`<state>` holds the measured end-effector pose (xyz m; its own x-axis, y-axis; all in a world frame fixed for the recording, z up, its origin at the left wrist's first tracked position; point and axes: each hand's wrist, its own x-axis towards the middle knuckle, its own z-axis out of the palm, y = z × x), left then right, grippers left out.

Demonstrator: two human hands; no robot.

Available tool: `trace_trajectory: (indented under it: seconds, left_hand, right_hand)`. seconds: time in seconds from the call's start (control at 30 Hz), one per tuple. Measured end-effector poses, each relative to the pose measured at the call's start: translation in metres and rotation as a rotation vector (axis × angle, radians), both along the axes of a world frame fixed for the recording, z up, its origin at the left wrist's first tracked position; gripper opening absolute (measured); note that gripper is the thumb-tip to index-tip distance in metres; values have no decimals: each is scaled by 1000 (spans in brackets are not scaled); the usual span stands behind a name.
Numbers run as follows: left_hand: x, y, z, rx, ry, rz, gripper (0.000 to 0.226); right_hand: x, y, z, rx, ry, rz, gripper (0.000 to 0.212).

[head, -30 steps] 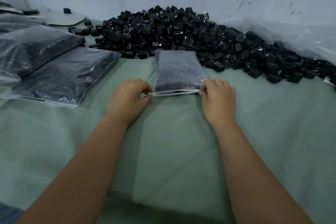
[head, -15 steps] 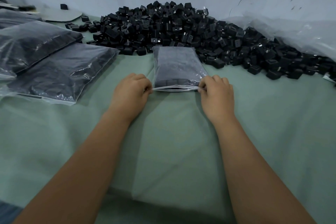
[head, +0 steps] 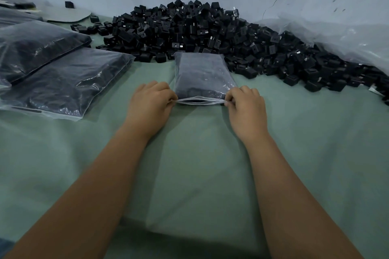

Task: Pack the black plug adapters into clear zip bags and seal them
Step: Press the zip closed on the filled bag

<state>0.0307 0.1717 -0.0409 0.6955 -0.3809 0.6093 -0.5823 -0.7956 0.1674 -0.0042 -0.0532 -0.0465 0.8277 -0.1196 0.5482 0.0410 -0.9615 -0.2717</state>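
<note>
Hardly shifted since a second before: left hand [head: 150, 104] and right hand [head: 245, 107] kept at the two near corners of the zip bag [head: 202, 75], fingers curled, each pinching an end of the mouth. Mouth slightly gaping in the middle. Bag lay flat on the green desk [head: 200, 164], far end touching the heap of black adapters [head: 210, 33]. Left of the bag, well apart, lay bigger filled bags [head: 63, 84].

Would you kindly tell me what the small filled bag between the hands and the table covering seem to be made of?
The small filled clear zip bag looks like thin glossy plastic film: it shows its dark contents and shiny creases. The pale green table covering looks like matte woven cloth, judging by its soft folds, though I cannot be sure.
</note>
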Motion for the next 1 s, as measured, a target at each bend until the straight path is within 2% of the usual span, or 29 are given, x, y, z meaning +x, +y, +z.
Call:
trace_trajectory:
  seconds: [0.27,0.53,0.77,1.0]
  left_hand:
    - [3,-4,0,23,21,-9,3]
    - [2,-10,-2,99,-38,-24,6]
    - [2,-10,-1,61,-25,-8,1]
    - [4,-13,-2,87,-34,-14,6]
  right_hand:
    - [0,0,0,-1,3,8,5]
    - [1,0,-1,4,-8,24,5]
    - [0,2,0,-6,0,48,4]
    - [-2,4,2,-4,-16,109,5]
